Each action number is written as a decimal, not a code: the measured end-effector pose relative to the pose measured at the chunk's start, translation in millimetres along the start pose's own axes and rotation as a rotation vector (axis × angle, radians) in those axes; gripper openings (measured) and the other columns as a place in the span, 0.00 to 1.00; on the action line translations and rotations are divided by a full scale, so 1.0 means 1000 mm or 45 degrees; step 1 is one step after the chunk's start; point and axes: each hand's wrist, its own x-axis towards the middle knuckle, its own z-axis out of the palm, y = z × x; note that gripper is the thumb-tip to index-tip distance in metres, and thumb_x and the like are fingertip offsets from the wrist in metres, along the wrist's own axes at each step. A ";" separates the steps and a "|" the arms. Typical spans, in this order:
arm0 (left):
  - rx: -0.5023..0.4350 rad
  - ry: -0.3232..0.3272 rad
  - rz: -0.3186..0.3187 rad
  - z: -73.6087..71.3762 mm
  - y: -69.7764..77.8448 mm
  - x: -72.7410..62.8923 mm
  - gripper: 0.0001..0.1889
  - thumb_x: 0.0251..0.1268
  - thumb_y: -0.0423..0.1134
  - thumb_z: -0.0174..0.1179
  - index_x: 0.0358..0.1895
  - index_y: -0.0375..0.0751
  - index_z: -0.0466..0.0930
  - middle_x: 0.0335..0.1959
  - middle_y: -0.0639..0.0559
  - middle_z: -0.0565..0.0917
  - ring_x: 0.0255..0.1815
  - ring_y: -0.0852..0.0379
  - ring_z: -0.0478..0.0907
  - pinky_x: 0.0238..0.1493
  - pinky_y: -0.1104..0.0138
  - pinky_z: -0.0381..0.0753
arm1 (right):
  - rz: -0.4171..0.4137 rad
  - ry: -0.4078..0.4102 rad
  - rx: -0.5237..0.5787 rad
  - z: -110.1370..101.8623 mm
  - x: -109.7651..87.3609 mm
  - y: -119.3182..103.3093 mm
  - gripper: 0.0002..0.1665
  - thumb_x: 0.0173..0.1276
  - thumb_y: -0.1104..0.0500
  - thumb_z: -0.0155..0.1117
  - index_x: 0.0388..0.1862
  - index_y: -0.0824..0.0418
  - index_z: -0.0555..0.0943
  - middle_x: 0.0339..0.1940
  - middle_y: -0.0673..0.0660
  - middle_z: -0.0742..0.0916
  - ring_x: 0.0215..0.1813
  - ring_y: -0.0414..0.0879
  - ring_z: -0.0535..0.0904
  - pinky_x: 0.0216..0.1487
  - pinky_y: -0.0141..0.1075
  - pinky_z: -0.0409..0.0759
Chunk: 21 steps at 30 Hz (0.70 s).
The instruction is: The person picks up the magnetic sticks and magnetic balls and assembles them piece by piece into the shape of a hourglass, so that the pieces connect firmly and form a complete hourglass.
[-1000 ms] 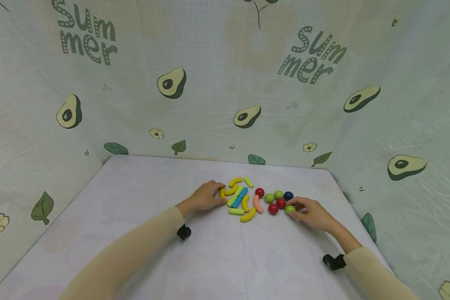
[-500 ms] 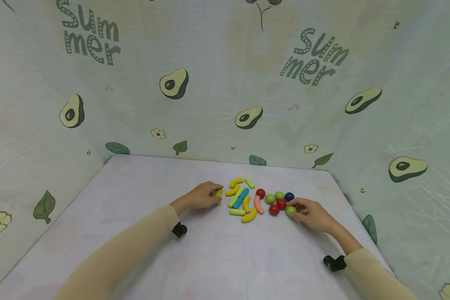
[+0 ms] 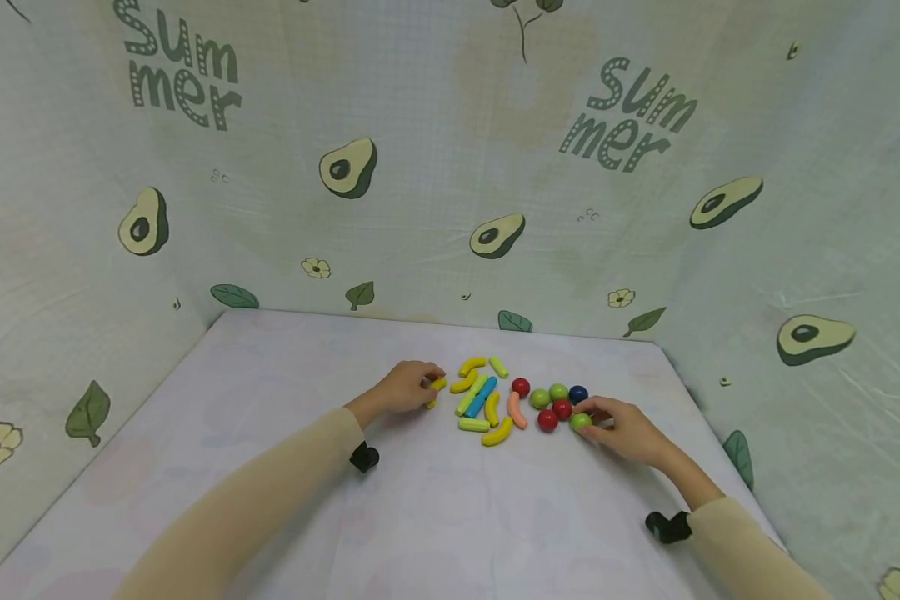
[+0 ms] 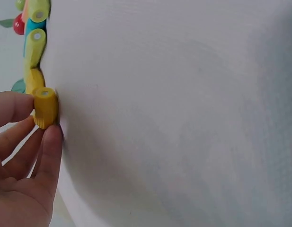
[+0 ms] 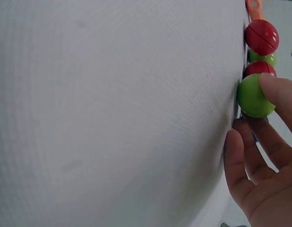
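In the head view my left hand [image 3: 403,388] pinches a small yellow curved rod [image 3: 438,384] between thumb and fingers, left of the loose pieces. Up close in the left wrist view, the yellow curved rod [image 4: 47,109] has a flat round end with a pale disc in it. On the other side, my right hand [image 3: 622,427] holds a light green ball [image 3: 580,422] at the right end of the ball group. The right wrist view shows the thumb on the green ball [image 5: 252,98], fingertips beneath, with a red ball [image 5: 262,37] beyond.
Between the hands lie more yellow curved rods [image 3: 497,432], straight lime rods [image 3: 474,424], a blue rod [image 3: 482,397] and a pink curved rod [image 3: 517,410]. Red and green balls and a dark blue ball [image 3: 578,393] are beside them. Patterned cloth [image 3: 420,167] walls surround the pale table [image 3: 390,533].
My left hand has drawn the yellow curved rod leftward, away from the other rods, and the rod has turned in its fingers. The right hand stays on the green ball.
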 end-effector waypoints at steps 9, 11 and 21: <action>0.023 0.027 0.004 0.001 0.002 0.000 0.15 0.71 0.33 0.67 0.59 0.44 0.86 0.50 0.52 0.87 0.50 0.55 0.80 0.57 0.58 0.83 | -0.004 0.007 0.010 0.000 -0.001 0.000 0.16 0.75 0.60 0.71 0.60 0.59 0.84 0.57 0.57 0.88 0.56 0.54 0.84 0.58 0.53 0.86; 0.058 0.056 0.002 0.001 0.002 -0.001 0.14 0.71 0.34 0.68 0.56 0.45 0.87 0.47 0.53 0.87 0.49 0.55 0.80 0.57 0.58 0.83 | -0.008 0.006 0.010 0.001 -0.001 0.000 0.16 0.75 0.60 0.71 0.60 0.58 0.84 0.56 0.57 0.88 0.56 0.53 0.84 0.59 0.53 0.86; 0.086 0.134 -0.025 -0.003 0.003 -0.006 0.10 0.69 0.33 0.69 0.50 0.46 0.89 0.43 0.54 0.87 0.45 0.55 0.80 0.55 0.58 0.83 | 0.013 0.005 0.004 0.002 -0.001 -0.003 0.17 0.76 0.59 0.71 0.61 0.58 0.84 0.56 0.56 0.88 0.56 0.53 0.84 0.60 0.54 0.85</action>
